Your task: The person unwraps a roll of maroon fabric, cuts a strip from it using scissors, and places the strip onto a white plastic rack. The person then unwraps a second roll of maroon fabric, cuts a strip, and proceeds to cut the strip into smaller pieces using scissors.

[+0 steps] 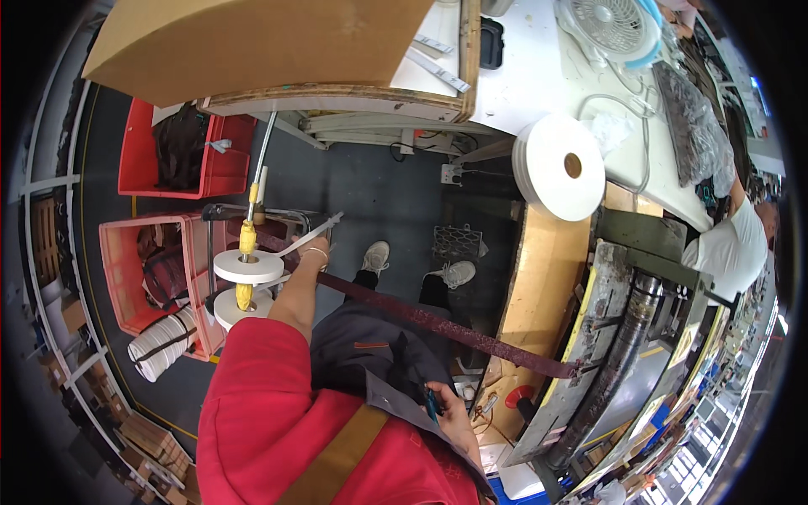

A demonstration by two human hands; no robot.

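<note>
While you sit in your red sleeves, your right hand [454, 414] rests nearest you against your lap, its fingers curled around a small blue-handled tool [431, 404]. Just right of it stands a machine [589, 353] with a long dark roller [619, 353] slanting from near to far. From its near edge a dark red strip [438, 321] runs left and away across your knees, toward your left hand [313, 252]. That hand is stretched out at the end of a bare forearm with a bangle at the wrist, and its fingers are pinched on a thin white tape [316, 231], which angles up to the right past the fingertips; the dark strip passes just under the hand, though whether the fingers also touch it you cannot tell. Just left of the hand, two white tape rolls [247, 267] sit stacked on a yellow spindle [247, 238]. Beyond them, red crates [126, 252] hold dark goods, and a bundle of white rolls [160, 342] lies by the nearer crate. Your shoes [459, 273] rest on the dark floor farther out. On the right, a large white roll [560, 167] leans at the edge of a white table [522, 76], with a fan [610, 25] at its far end.
</note>
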